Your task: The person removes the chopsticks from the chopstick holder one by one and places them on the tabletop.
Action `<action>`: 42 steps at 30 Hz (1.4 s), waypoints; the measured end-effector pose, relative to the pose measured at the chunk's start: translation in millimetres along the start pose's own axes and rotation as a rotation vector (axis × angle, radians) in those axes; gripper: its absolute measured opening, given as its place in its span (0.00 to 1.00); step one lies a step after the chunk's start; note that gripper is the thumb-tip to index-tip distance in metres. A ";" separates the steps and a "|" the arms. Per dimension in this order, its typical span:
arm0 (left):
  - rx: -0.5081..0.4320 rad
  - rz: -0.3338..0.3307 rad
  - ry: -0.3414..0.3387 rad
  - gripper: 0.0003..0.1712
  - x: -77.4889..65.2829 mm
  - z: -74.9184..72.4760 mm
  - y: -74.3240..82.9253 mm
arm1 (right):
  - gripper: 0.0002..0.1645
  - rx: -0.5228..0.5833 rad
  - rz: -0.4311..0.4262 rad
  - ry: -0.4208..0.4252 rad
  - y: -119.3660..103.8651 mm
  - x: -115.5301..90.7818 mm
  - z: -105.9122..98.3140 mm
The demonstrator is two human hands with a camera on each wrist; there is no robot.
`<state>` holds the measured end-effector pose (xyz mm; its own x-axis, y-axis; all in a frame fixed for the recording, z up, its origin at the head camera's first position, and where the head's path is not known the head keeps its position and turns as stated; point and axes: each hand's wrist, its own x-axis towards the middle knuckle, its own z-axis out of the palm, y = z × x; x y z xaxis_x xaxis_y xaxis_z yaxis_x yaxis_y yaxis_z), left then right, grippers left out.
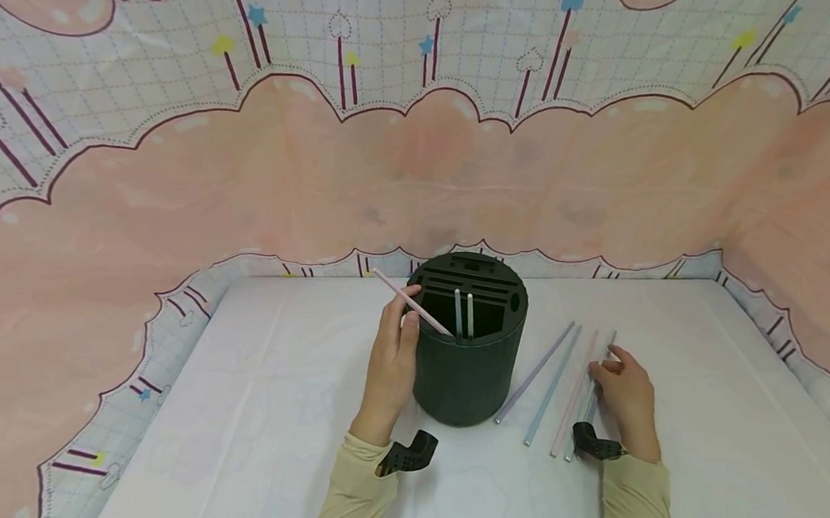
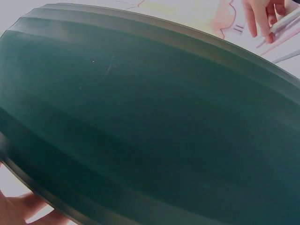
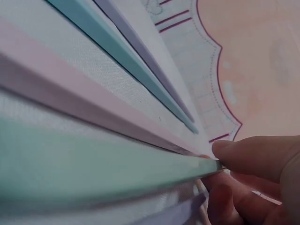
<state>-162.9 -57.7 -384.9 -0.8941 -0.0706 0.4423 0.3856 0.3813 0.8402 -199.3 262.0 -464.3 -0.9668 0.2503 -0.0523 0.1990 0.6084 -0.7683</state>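
A dark green round pen holder [image 1: 462, 381] with a slotted top stands on the table. My left hand [image 1: 394, 355] grips its left side, fingers by the rim; in the left wrist view its wall hides most of that hand. A pink pencil [image 1: 411, 303] leans out of the opening over the left fingers, and two pale pencils [image 1: 470, 316] stand inside. To the right, my right hand [image 1: 624, 389] pinches the far end of a mint green pencil [image 3: 117, 171] between thumb and fingers. Alongside lie a pink pencil [image 1: 574, 397], a blue pencil [image 1: 553, 385] and a purple pencil [image 1: 534, 372].
Another purple pencil [image 3: 183, 208] lies beside the mint green one, under the right hand. The white tabletop [image 1: 264, 410] runs back to a patterned cloth wall [image 1: 466, 173] that also rises on both sides.
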 end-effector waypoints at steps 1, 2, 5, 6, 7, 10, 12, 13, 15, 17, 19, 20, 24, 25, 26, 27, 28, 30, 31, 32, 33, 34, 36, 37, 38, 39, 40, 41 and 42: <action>0.000 0.001 0.001 0.22 -0.1 -0.2 0.1 | 0.32 -0.001 -0.008 -0.001 -0.5 0.0 0.1; 0.001 -0.001 0.000 0.22 -0.1 -0.5 0.2 | 0.32 -0.005 -0.016 -0.002 -1.1 -0.4 0.2; 0.001 -0.006 -0.001 0.22 -0.4 -1.1 0.7 | 0.31 -0.034 -0.041 -0.006 -2.4 -1.3 1.1; 0.001 -0.009 -0.002 0.22 -0.3 -1.3 0.9 | 0.30 -0.046 -0.048 -0.004 -2.5 -1.5 1.6; 0.003 -0.015 -0.003 0.23 -0.3 -1.4 0.8 | 0.30 -0.060 -0.056 0.000 -2.9 -1.6 2.0; 0.004 -0.023 -0.003 0.23 -0.2 -1.6 1.0 | 0.28 -0.080 -0.071 0.024 -2.0 -0.6 3.2; 0.003 -0.023 -0.001 0.23 -0.6 -1.7 0.8 | 0.26 -0.061 -0.064 0.049 -2.1 -0.7 3.1; 0.004 -0.024 0.001 0.23 -0.8 -1.6 0.7 | 0.26 -0.048 -0.060 0.063 -2.4 -0.9 2.4; 0.002 -0.019 0.002 0.23 -1.2 -1.6 1.0 | 0.25 0.000 -0.046 0.097 -4.1 -1.4 0.7; 0.002 -0.018 0.003 0.23 -1.4 -1.5 1.4 | 0.25 0.063 -0.035 0.136 -9.1 -3.7 -1.1; -0.002 -0.014 -0.001 0.24 -1.5 -1.5 1.9 | 0.25 0.140 -0.034 0.182 -16.9 -6.6 -2.6; -0.003 -0.012 -0.003 0.23 -1.5 -1.5 2.3 | 0.25 0.195 -0.031 0.209 -22.0 -7.9 -2.5; -0.004 -0.006 -0.009 0.23 -1.5 -1.6 2.0 | 0.22 0.388 -0.121 0.307 -47.5 -17.0 -0.5; -0.001 -0.008 -0.008 0.23 -1.5 -1.6 2.0 | 0.21 0.432 -0.165 0.327 -54.5 -19.3 0.6; 0.001 -0.006 -0.007 0.23 -1.7 -1.7 1.9 | 0.20 0.475 -0.210 0.340 -62.1 -22.7 1.4; 0.004 -0.007 -0.005 0.23 -1.9 -1.8 1.8 | 0.20 0.505 -0.266 0.350 -69.3 -26.0 2.4; 0.005 -0.007 -0.003 0.23 -2.2 -1.9 1.9 | 0.19 0.538 -0.316 0.359 -76.4 -29.4 3.7; 0.014 -0.007 0.001 0.23 -2.6 -2.0 2.3 | 0.17 0.587 -0.413 0.369 -90.1 -37.2 6.0; 0.015 -0.005 0.002 0.23 -2.8 -1.9 2.4 | 0.17 0.606 -0.456 0.372 -96.4 -41.4 7.1; 0.016 -0.005 0.003 0.23 -3.0 -1.9 2.4 | 0.16 0.628 -0.492 0.371 -102.9 -46.2 7.9; 0.018 -0.007 0.003 0.23 -3.1 -1.8 2.4 | 0.16 0.650 -0.522 0.367 -109.7 -51.6 8.4; 0.018 -0.006 0.002 0.23 -3.1 -1.7 2.4 | 0.15 0.666 -0.550 0.360 -116.6 -57.7 8.5; 0.016 -0.009 -0.003 0.23 -3.0 -1.4 2.2 | 0.14 0.694 -0.608 0.345 -129.9 -69.7 8.5; 0.014 -0.010 -0.004 0.23 -3.0 -1.4 2.1 | 0.14 0.701 -0.639 0.337 -136.5 -75.8 8.6; 0.012 -0.009 -0.006 0.23 -3.0 -1.4 2.1 | 0.14 0.695 -0.669 0.329 -142.5 -81.3 8.8; 0.012 -0.010 -0.006 0.23 -2.9 -1.5 2.2 | 0.13 0.689 -0.705 0.320 -148.1 -86.0 9.4; 0.012 -0.010 -0.007 0.23 -2.7 -1.6 2.4 | 0.13 0.689 -0.753 0.309 -152.4 -89.5 10.5; 0.011 -0.009 -0.007 0.23 -2.7 -1.8 2.5 | 0.13 0.694 -0.804 0.295 -156.5 -92.2 11.9; 0.012 -0.010 -0.005 0.23 -2.6 -2.0 2.8 | 0.13 0.695 -0.853 0.279 -159.8 -94.0 13.7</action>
<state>-159.1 -58.3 -383.0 -0.8991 -0.0695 0.4321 0.3739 0.3913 0.8409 -142.4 131.0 -345.4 -0.6572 0.1661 0.7352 -0.7238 0.1330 -0.6771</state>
